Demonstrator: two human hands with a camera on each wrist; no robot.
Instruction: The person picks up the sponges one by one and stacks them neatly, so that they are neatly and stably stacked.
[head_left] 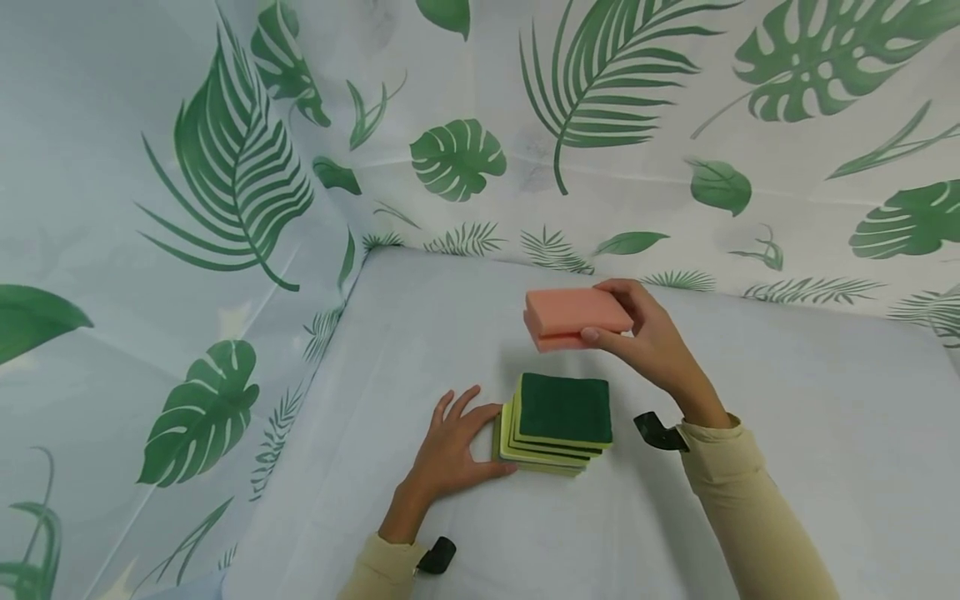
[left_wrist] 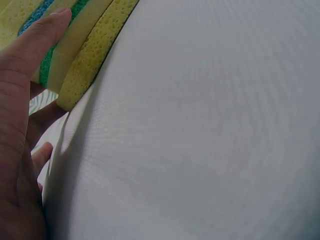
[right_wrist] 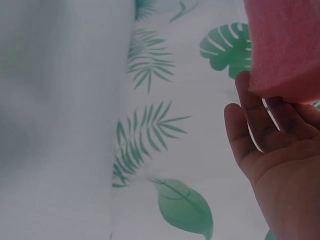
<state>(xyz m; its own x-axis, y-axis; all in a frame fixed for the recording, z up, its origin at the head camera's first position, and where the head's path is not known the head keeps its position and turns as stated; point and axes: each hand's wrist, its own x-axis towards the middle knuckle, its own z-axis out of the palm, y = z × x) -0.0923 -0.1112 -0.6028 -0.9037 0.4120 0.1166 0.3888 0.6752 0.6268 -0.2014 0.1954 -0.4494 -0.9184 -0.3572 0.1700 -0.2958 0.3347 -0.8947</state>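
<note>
Two salmon-pink sponges (head_left: 573,312), one on top of the other, are held above the table by my right hand (head_left: 652,333), thumb on the near side and fingers on the far side. In the right wrist view, a pink sponge (right_wrist: 287,45) rests at the fingertips. Below them stands a stack of sponges (head_left: 566,408), yellow with a dark green top. My left hand (head_left: 453,446) holds the stack's left end between thumb and index finger, its other fingers spread. The left wrist view shows the thumb against layered yellow, green and blue sponge edges (left_wrist: 85,55).
A white cloth (head_left: 420,333) covers the table under the stack. Behind it and to the left hang white curtains (head_left: 525,208) printed with green leaves. A black strap with a small camera (head_left: 660,432) sits at the right wrist, another (head_left: 437,556) at the left.
</note>
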